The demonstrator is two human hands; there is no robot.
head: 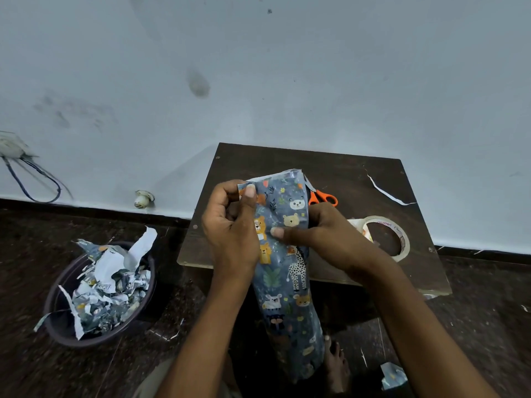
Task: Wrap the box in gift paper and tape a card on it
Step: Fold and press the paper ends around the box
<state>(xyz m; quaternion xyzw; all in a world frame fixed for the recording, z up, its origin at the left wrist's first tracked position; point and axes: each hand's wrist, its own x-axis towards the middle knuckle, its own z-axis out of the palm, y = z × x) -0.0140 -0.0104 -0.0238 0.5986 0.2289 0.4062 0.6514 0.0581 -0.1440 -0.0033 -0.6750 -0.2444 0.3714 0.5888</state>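
Note:
A long box wrapped in blue-grey gift paper with cartoon animals [287,271] stands tilted, its lower end near my feet and its upper end over the small dark wooden table [339,168]. My left hand [230,225] pinches the paper's upper left edge with thumb and curled fingers. My right hand [313,234] grips the box's right side, its thumb pressed flat across the front. A roll of clear tape [402,239] lies on the table to the right, and orange-handled scissors [323,198] poke out behind the box. No card is visible.
A dark round basin [66,326] full of paper scraps sits on the floor at left. A thin white paper strip [385,192] lies at the table's back right. A folded paper scrap [392,374] lies on the floor near my foot [334,366]. The wall stands close behind.

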